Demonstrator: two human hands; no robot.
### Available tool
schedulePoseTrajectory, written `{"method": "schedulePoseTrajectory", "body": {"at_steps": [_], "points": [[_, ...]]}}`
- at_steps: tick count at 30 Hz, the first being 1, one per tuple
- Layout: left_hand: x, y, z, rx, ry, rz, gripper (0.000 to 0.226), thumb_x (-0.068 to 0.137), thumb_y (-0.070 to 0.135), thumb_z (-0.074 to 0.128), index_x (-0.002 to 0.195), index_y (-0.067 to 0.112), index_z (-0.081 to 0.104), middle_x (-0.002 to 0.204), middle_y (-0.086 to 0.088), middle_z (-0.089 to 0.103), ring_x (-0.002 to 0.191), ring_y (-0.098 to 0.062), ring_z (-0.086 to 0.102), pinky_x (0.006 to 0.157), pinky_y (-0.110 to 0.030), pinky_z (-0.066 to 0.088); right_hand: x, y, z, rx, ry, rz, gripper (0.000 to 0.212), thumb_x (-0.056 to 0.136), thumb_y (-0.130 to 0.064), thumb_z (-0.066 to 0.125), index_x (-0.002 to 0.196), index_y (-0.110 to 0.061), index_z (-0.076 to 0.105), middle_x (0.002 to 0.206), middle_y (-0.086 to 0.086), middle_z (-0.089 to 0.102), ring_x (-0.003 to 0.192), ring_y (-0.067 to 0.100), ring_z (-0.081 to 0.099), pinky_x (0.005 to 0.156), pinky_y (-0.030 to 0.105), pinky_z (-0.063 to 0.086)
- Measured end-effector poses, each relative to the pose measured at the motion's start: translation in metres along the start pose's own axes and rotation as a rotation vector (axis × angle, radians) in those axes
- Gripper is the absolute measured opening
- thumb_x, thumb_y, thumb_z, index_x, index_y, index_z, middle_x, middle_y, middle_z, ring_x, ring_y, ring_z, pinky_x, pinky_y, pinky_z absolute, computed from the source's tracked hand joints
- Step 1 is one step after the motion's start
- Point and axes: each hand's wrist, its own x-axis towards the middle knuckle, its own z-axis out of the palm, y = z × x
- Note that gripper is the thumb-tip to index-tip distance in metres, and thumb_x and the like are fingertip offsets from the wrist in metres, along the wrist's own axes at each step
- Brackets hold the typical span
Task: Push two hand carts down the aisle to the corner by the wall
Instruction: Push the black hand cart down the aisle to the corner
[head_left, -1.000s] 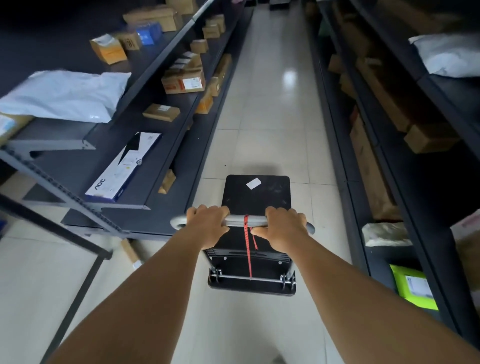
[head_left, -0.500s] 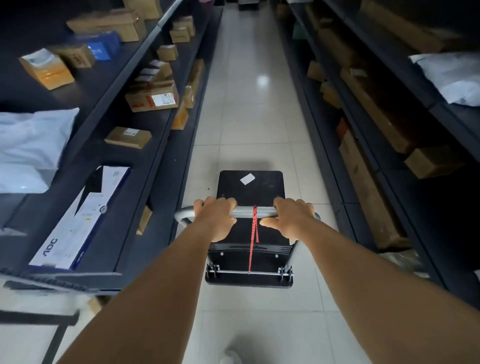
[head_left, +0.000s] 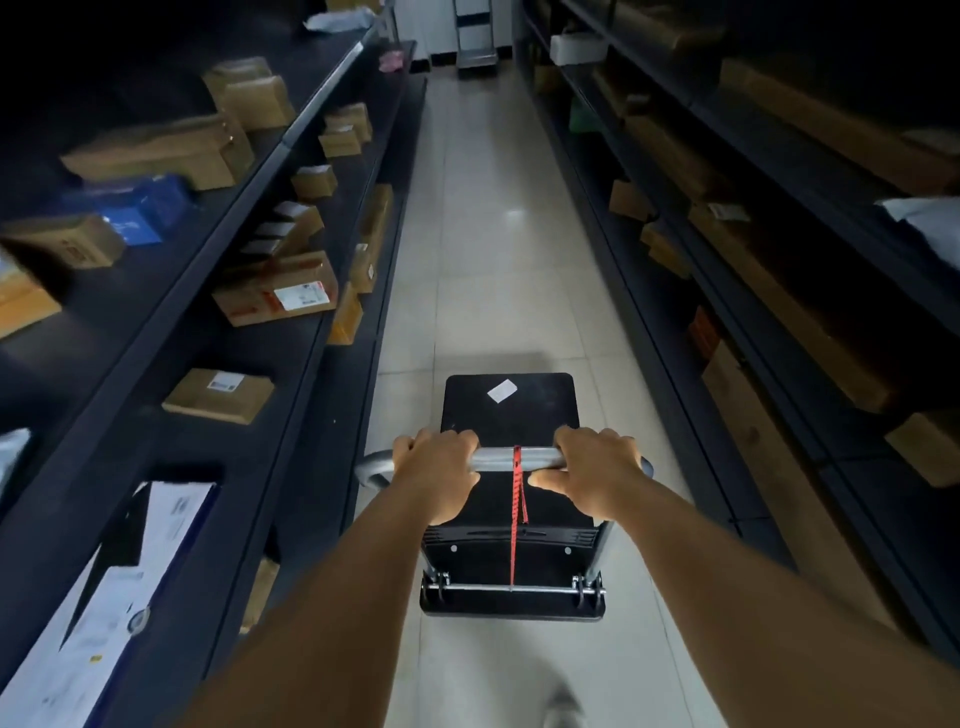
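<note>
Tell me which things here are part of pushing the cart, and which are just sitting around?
Part of the job:
- black hand cart
- its grey handle, gripped by the left hand and right hand
- second cart at the aisle's far end

Just lying about:
- cardboard boxes on the dark shelves
- blue box
- white sticker on the deck

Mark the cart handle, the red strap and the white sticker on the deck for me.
cart handle (head_left: 498, 459), head view, bare grey bar between the hands.
red strap (head_left: 514, 540), head view, midway down its hanging length.
white sticker (head_left: 502, 391), head view, centre of the label on the black deck.
</note>
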Motion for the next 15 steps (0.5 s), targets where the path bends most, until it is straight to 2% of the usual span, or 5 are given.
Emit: {"method": "schedulePoseTrajectory", "body": {"at_steps": [6,13,15], "points": [[0.111,-0.004,-0.029,-0.001,0.018,-0.018,0.014,0.096,0.029,0.048,0.110,0.028,0.051,0.095,0.009,0.051,0.093,-0.015,0.039,0.090,-0.035,0.026,0.109,0.022,-0.038,0.036,-0.041,-0.011,0.034,0.090,-0.056,0.052,0.093,-0.023,0.043,0.088,-0.004,0.052,0.090,0.020,0.043,0.084,0.035,0.031],[0.226,-0.009,-0.052,-0.021,0.048,0.012,0.021,0.097,0.027,0.048,0.117,0.029,0.049,0.104,0.006,0.055,0.094,-0.015,0.037,0.085,-0.034,0.023,0.221,0.046,-0.072,0.030,-0.027,0.005,0.036,0.087,-0.057,0.056,0.093,-0.023,0.047,0.091,-0.001,0.056,0.097,0.022,0.050,0.088,0.038,0.038],[0.260,-0.016,-0.060,-0.027,0.055,0.010,0.020,0.097,0.027,0.048,0.117,0.029,0.049,0.100,0.007,0.052,0.095,-0.016,0.037,0.084,-0.034,0.022,0.256,0.048,-0.080,0.002,-0.017,0.004,0.036,0.088,-0.058,0.054,0.096,-0.023,0.048,0.093,-0.002,0.056,0.099,0.022,0.050,0.090,0.039,0.037]]}}
